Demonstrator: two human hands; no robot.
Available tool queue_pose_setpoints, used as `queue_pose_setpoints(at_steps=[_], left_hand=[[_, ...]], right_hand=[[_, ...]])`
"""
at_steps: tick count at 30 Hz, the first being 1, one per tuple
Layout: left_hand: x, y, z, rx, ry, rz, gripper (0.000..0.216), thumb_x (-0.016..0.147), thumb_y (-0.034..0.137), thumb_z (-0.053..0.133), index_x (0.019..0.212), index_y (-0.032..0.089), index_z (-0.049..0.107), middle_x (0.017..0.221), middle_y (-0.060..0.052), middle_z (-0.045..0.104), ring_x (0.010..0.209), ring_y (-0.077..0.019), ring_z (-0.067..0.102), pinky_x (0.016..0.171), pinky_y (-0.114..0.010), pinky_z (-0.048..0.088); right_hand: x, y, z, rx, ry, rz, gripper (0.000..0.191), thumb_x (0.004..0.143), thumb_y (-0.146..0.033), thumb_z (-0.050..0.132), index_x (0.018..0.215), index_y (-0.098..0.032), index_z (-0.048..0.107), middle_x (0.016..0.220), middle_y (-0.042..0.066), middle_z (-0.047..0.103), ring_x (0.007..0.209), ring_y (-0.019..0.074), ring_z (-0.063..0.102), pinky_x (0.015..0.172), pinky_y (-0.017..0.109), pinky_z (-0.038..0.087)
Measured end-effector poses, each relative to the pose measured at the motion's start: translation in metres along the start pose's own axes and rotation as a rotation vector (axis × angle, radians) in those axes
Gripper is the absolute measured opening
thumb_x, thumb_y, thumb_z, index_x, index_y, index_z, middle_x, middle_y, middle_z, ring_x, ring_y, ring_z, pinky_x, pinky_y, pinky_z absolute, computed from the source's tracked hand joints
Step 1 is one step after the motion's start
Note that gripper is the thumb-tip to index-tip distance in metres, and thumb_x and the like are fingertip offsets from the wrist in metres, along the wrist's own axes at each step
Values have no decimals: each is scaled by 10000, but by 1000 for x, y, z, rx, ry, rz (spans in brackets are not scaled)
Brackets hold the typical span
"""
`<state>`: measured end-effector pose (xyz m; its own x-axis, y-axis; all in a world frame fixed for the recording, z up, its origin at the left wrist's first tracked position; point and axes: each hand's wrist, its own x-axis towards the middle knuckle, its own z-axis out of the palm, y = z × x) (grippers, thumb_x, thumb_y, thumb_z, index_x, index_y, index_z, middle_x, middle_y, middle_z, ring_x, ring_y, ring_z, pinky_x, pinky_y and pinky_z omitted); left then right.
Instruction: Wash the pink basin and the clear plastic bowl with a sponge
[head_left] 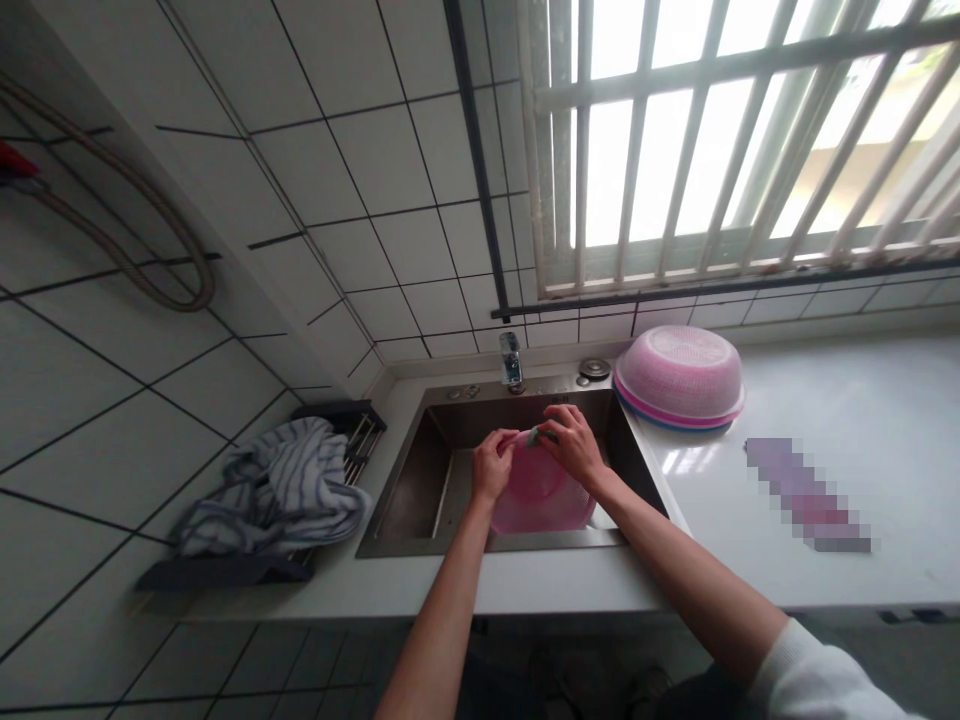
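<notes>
A pink plastic basin (541, 495) is tilted up inside the steel sink (412, 490). My left hand (493, 464) grips its rim at the upper left, fingers closed around the edge. At the far rim, my right hand (574, 442) pinches a small grey-green cloth or scouring pad (533, 436) against the plastic. Part of that pad is hidden by the fingers. Behind the hands stands a chrome faucet (511, 360).
Upside-down pink colanders or basins (679, 375) are stacked right of the sink, beside a drain strainer (595, 369). A blurred-out item (808, 495) lies on the white counter. Leftward, a striped towel (289, 480) rests on a dark rack (225, 572). A barred window (675, 170) is above.
</notes>
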<state>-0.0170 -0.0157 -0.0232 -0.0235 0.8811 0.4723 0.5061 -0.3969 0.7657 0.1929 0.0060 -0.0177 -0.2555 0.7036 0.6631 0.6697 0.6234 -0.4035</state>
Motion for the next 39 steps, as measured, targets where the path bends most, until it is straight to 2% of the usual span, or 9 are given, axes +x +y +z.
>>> queue_pose_setpoints(at_steps=[4,9,13,17,22,25,29,35,39], left_hand=[[1,-1,-2,-8,32,-19,189,891,154,650,1021,237,759,1022,-51,797,959,-207,761,890,-336,604],[5,-5,-12,-4,187,-63,160,903,200,656,1032,221,749,1038,-66,799,953,-215,765,898,-342,598],[5,-8,-20,62,289,-48,163,923,215,637,1056,227,729,1027,-62,785,940,-211,752,881,-327,584],[4,-6,-16,152,188,22,266,870,121,645,1095,243,718,1020,-38,764,927,-194,726,891,-321,571],[3,3,-7,193,42,93,414,840,51,657,1191,262,721,952,-14,729,872,-174,700,849,-301,567],[4,8,-8,210,65,107,430,856,47,657,1218,270,726,951,-13,715,870,-168,691,850,-296,563],[2,12,-11,155,70,120,295,893,66,637,1078,257,767,1009,-32,740,950,-182,711,874,-305,570],[0,10,-1,120,-37,113,237,906,90,654,994,266,787,964,-37,754,946,-197,721,862,-327,596],[2,6,-3,60,23,63,215,909,119,675,1035,256,782,989,-40,747,936,-183,732,852,-305,602]], right_hand=[[1,2,0,-24,-7,13,104,926,-236,754,1019,-257,795,1285,90,670,1208,297,550,1043,450,482],[0,25,-2,-25,73,142,80,918,-248,744,988,-254,784,1228,91,676,1176,304,554,1038,461,484],[-2,34,3,100,97,202,110,924,-217,694,1016,-238,751,1169,91,695,1118,279,612,967,408,523],[-3,32,5,203,35,247,102,935,-191,670,1010,-230,725,1010,46,739,900,227,686,829,351,534],[-1,24,3,175,-13,163,104,924,-159,697,981,-237,736,1014,51,766,1004,242,694,896,352,522],[-1,21,1,185,-40,152,103,925,-162,717,985,-241,748,1004,41,773,991,231,698,893,340,524],[-2,13,1,178,-39,146,95,930,-179,732,993,-244,762,995,33,775,975,219,693,875,327,533],[-1,-5,6,113,-101,-28,138,945,-222,742,1061,-278,792,1052,40,796,1086,250,638,972,374,520],[1,3,3,70,-70,29,159,960,-274,731,1102,-284,803,1064,47,801,1094,266,613,976,399,507]])
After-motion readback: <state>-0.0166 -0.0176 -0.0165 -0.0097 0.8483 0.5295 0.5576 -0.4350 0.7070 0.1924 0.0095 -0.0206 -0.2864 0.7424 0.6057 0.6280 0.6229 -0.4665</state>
